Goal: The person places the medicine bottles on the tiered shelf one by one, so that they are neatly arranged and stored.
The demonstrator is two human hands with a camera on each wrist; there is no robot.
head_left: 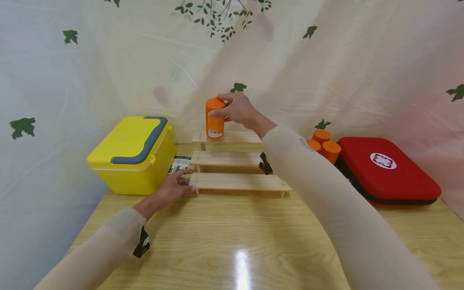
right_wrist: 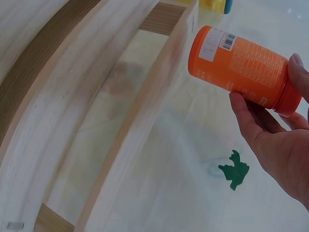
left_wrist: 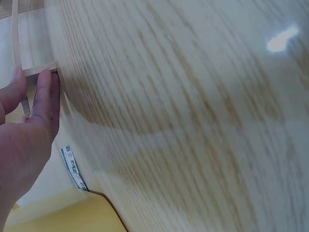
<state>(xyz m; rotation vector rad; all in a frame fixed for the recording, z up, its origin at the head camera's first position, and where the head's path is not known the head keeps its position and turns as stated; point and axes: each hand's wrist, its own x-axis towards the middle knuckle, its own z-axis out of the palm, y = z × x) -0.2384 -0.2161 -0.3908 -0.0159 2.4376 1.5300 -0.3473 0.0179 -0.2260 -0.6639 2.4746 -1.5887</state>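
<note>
My right hand [head_left: 240,109] grips an orange plastic jar [head_left: 214,121] with a white barcode label low on its side. In the head view the jar is upright over the left end of the top step of a three-step wooden rack [head_left: 239,181]; whether its base touches the step I cannot tell. The right wrist view shows fingers and thumb round the lid end of the jar [right_wrist: 241,67]. My left hand [head_left: 173,188] holds the rack's lowest step at its left front corner, the thumb on one side and fingers against the end piece [left_wrist: 41,69].
Left of the rack stands a yellow cooler box [head_left: 137,177] with a grey-blue handle. A printed paper [head_left: 180,164] lies between them. At the right are several orange jars [head_left: 330,151] beside a red zip case [head_left: 406,173]. A patterned cloth [head_left: 145,60] hangs behind the wooden table [head_left: 203,237].
</note>
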